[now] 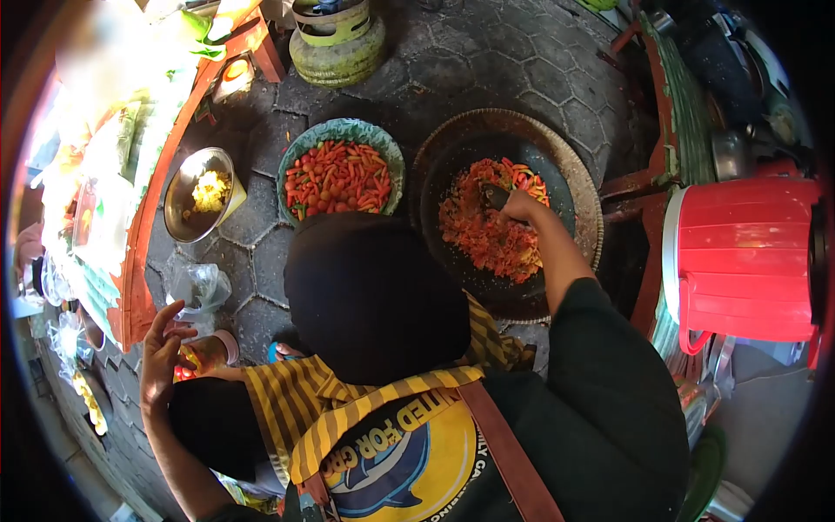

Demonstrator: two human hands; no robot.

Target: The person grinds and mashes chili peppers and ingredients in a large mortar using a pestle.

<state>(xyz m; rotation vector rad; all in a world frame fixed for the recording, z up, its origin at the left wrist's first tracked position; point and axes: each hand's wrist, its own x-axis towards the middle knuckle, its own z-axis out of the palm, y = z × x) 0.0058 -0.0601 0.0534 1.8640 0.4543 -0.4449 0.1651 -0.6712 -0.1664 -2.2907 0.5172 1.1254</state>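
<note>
Right fingers (521, 206) grip a dark pestle (495, 195) amid crushed red chillies (477, 233)

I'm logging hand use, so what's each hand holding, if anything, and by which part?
The right hand grips what looks like a dark pestle by one end, the other over the chili paste. The left hand appears empty.

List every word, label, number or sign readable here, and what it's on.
"NITED FOR", then perhaps "GRO": yellow letters on the dark shirt.
"ILY GATHERING": smaller print, same shirt, beside the brown strap; its start is hidden.
No other text is readable; any elsewhere is too small or blurred.
</note>
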